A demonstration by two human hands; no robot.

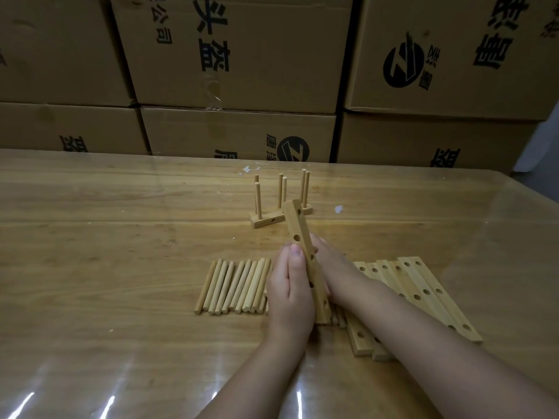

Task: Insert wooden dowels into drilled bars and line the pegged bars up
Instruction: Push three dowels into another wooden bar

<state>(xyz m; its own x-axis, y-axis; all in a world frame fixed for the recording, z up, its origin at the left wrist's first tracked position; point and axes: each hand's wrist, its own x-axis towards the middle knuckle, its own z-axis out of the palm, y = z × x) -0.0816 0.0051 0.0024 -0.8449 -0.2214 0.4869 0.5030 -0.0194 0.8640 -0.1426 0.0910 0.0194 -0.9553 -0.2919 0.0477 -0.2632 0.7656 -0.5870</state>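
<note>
Dowels (236, 287) lie side by side in a loose row on the bench (121, 222), left of centre. Just to their right, the left hand (290, 293) is flat, with straight fingers pressed against the left face of a drilled bar (305, 255). This bar is lifted and tilted, its near end low over the dowels and its far end pointing away. The right hand (331, 267) grips it from the other side, fingertips curling round its edge. Beyond its far end stand two pegged bars (266, 220), close together, each with three upright dowels. Further right, loose bars (423, 285) lie overlapping on the bench under the right forearm. Cardboard boxes (236, 55) are stacked behind.
</note>
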